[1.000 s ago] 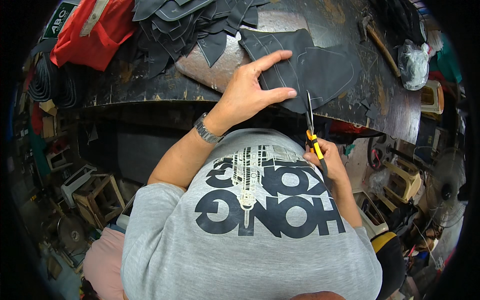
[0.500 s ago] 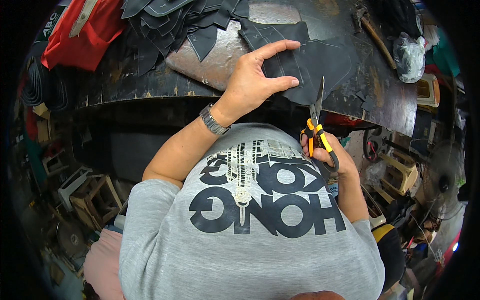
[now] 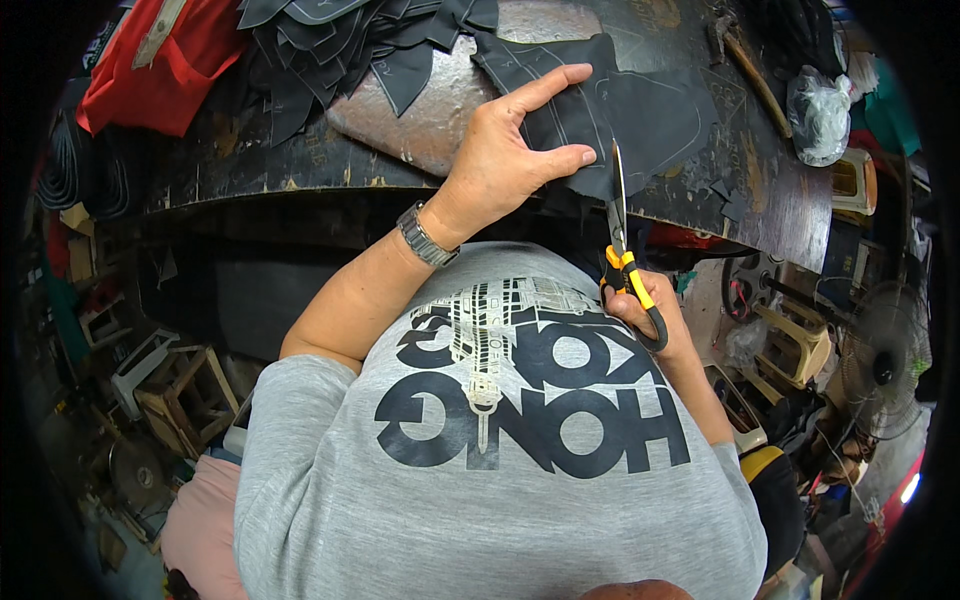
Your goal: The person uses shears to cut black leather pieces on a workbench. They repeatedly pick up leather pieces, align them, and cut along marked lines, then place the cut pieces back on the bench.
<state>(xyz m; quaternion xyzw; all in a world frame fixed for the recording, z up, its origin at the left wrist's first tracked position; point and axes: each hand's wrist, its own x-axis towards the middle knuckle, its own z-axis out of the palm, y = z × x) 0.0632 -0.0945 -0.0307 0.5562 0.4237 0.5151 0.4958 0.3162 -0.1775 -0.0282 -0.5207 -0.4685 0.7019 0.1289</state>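
Observation:
A sheet of black material [image 3: 650, 115] with pale drawn outlines lies at the table's front edge. My left hand [image 3: 500, 150] rests on its left part, thumb and forefinger stretched wide apart; the other fingers are tucked out of sight. My right hand [image 3: 655, 305], just below the table edge, grips yellow-and-black handled scissors [image 3: 618, 230]. Their blades point away from me, look nearly closed, and overlap the sheet's near edge close to my left thumb. I cannot tell whether they have the sheet between them.
Several cut black pieces [image 3: 330, 45] are heaped at the table's far left, beside a red cloth item [image 3: 165, 75]. A flat metallic slab [image 3: 405, 140] lies left of the sheet. A hammer [image 3: 757, 85] and a clear plastic bag [image 3: 820, 118] sit at the right. A fan [image 3: 885, 365] stands farther right.
The scissors have moved left and turned more upright, with their blades closer to my left thumb. My left hand and the sheet have shifted slightly away and to the left.

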